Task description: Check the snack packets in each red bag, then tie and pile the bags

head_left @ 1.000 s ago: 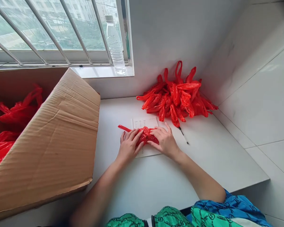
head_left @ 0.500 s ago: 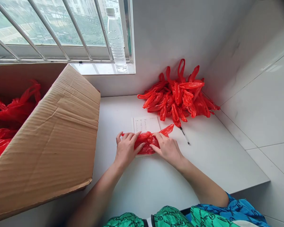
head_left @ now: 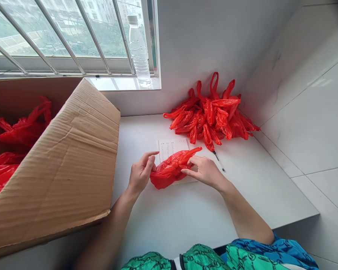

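Left hand (head_left: 139, 174) has backed off toward 9 since the earlier frame; red bag (head_left: 169, 171) is looser now, left end swung out toward 8. Right hand (head_left: 204, 170) has barely shifted.

Clock centred on the bag, 12 = away from me. Bag is lying between my hands, partly over the printed sheet (head_left: 173, 145), left end spilling past the sheet onto the white counter (head_left: 174, 221).

Key relation: long axis runs about 8 to 2, tapering to a point at the 2 end. Right hand sits at 3, thumb below and fingers above, small gap with a fold of plastic pinched in it. Left hand is at 9, half curled, index reaching toward 12, fingertips against the bag's left end (can't tell whether they're gripping or just touching, the finger undersides are hidden). Neither is clearly nearer; right overlaps more of the bag.

Room: cardboard box (head_left: 76, 165) walls off 9, just past my left hand. Pile of red bags (head_left: 214, 112) at 1, pen (head_left: 219, 162) at 3 beyond my right fingers. Bare counter toward 6, between my forearms, and toward 4, out to the counter's edge.
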The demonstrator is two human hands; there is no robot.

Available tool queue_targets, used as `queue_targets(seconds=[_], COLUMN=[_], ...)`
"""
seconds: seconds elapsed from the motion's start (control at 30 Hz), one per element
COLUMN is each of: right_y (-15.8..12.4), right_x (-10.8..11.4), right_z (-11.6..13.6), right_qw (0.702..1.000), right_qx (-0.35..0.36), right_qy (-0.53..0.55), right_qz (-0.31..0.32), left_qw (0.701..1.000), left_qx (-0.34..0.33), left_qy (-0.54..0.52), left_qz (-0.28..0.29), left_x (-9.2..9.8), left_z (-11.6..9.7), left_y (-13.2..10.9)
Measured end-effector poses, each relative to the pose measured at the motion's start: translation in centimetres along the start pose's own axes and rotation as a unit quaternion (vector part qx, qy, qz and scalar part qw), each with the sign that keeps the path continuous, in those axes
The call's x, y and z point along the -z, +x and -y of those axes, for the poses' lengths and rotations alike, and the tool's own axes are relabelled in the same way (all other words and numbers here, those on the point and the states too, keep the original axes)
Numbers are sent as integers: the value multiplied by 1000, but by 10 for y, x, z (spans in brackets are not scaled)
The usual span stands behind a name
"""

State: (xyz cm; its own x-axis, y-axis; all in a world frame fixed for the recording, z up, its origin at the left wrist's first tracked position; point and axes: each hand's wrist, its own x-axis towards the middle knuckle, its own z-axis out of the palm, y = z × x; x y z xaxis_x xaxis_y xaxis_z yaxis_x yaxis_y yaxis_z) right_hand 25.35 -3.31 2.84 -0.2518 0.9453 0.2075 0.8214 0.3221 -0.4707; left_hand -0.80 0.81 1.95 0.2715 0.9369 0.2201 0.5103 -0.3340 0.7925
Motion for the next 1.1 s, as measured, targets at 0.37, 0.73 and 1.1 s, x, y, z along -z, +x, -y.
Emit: queue_targets(seconds=[0.37, 0.73, 1.1], right_y=[4, 9, 15], right_x=[-4, -31, -78], right_z=[-2, 15, 4], right_qw=[999, 978, 988], right_qx=[-16, 50, 7], right_qy=[22, -77, -143], right_qz=[-35, -185, -63], left_qw=[998, 934, 937], left_qx=[12, -220, -165], left_qy=[6, 280, 302], left_qz=[-60, -21, 62], left_x=[-10, -46, -64], left_z=[13, -40, 3], left_y=[5, -10, -3])
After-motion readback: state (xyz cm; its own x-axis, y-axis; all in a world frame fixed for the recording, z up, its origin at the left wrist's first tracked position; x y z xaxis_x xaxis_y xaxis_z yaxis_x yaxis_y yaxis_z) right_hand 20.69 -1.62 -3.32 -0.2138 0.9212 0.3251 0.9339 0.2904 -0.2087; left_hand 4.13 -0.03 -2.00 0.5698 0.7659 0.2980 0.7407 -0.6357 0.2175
